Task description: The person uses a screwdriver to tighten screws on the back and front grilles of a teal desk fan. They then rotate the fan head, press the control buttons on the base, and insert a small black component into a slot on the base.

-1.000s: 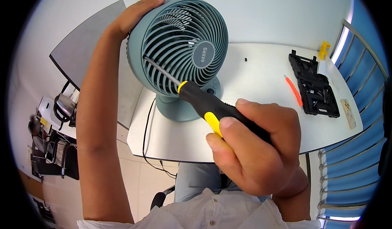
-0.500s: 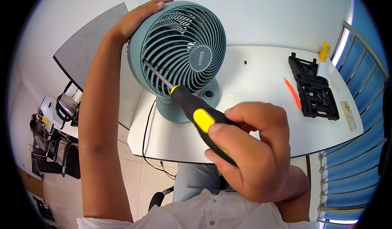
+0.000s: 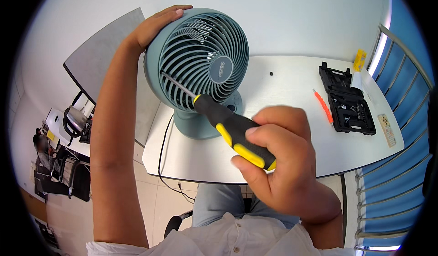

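From my remote seat I see the left hand (image 3: pixel 155 25) laid flat over the top rear of the grey-green fan (image 3: pixel 198 60), at about eleven o'clock of the picture; its fingers are pressed together and curve along the housing, thumb hidden behind it. The fan stands upright on its round base (image 3: pixel 200 124) near the left end of the white table (image 3: pixel 292 87), its grille facing me.

The right hand (image 3: pixel 283 165) sits low, around five o'clock, fingers curled tight around the black and yellow handle of the screwdriver (image 3: pixel 232 135) (thumb pressed along the yellow strip). The metal shaft (image 3: pixel 178 85) runs up toward ten o'clock and its tip meets the left rim of the grille; I cannot tell whether it sits in a screw.

A black power cord (image 3: pixel 162 155) drops from the fan base over the table's near edge. At about three o'clock lies an open black tool case (image 3: pixel 346 98), with an orange bit holder (image 3: pixel 323 106) just beside its left edge, apart from it. A small yellow object (image 3: pixel 359 60) rests past the case, at two o'clock. A grey tabletop (image 3: pixel 100 60) stands behind the left forearm.
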Demonstrator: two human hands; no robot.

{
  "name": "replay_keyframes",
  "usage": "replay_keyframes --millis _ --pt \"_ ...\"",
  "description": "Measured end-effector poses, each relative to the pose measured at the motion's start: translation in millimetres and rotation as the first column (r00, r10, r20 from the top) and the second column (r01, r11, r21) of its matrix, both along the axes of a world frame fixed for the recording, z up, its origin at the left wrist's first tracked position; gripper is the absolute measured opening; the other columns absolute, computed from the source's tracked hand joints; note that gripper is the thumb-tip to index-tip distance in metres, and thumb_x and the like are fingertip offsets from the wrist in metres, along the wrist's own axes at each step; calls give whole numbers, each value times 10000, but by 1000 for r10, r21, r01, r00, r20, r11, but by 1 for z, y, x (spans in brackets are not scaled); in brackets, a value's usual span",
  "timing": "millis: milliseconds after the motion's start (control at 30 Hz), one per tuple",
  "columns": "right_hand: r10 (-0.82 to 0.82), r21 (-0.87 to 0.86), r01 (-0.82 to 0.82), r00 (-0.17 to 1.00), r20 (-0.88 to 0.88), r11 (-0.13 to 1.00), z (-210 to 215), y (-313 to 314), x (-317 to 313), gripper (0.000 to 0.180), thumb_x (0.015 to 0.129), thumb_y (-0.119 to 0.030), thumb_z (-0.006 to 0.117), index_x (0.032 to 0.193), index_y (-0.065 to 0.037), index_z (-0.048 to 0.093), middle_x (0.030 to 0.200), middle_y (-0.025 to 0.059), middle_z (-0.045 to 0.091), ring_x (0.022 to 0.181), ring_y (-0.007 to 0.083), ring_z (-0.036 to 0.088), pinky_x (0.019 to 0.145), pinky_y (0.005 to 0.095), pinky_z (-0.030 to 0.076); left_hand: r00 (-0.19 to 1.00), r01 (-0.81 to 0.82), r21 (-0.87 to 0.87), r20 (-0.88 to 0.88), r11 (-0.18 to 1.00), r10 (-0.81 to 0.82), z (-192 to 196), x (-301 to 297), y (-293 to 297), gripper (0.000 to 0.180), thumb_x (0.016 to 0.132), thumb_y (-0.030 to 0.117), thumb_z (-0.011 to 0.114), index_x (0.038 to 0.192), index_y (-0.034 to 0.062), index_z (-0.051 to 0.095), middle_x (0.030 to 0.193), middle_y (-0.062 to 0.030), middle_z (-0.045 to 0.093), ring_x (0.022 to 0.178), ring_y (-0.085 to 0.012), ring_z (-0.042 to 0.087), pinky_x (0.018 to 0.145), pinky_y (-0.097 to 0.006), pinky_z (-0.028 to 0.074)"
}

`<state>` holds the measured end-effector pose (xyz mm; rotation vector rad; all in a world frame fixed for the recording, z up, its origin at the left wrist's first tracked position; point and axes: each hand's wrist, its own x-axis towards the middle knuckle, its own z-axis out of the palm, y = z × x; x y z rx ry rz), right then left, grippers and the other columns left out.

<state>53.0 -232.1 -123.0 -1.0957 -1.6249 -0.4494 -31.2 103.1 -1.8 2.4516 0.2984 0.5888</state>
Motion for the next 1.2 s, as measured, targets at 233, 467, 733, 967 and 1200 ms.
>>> replay_keyframes --millis 233,467,733,967,1200 --pt "-56 10 56 996 -72 998 5 7 9 474 750 -71 726 1148 -31 473 1048 176 514 796 252 544 655 310 477 999 -36 7 16 999 36 4 2 -8 605 950 482 447 1389 66 456 1333 -129 532 1182 -220 531 1028 -313 386" --pt "11 55 -8 999 -53 998 -5 5 4 506 725 4 734 1151 -18 463 1031 177 519 798 254 555 657 313 493 998 -32 -49 48 998 34 0 4 -2 620 910 497 491 1357 67 503 1313 -140 552 1186 -245 538 1024 -326 394" --pt "-23 -16 22 995 -92 1000 4 -3 3 489 746 -45 735 1157 -16 473 1032 192 538 781 269 565 643 329 497 999 -21 -45 49 999 23 -1 1 -1 621 918 485 482 1363 53 490 1324 -144 542 1199 -242 524 1033 -318 381" --pt "-120 1 120 991 -64 993 0 1 3 448 725 -93 742 1106 -63 509 956 115 541 746 251 584 586 322 488 999 -31 -51 26 998 32 1 2 -11 586 959 433 454 1387 32 443 1316 -137 537 1180 -215 528 1023 -300 388" --pt "-5 -146 -23 982 -188 989 9 -7 4 493 762 -34 700 1193 -33 461 1060 168 552 850 267 599 735 323 499 996 -55 -49 62 997 58 -3 -1 -2 604 923 473 486 1362 57 489 1309 -146 545 1182 -235 531 1020 -313 393"
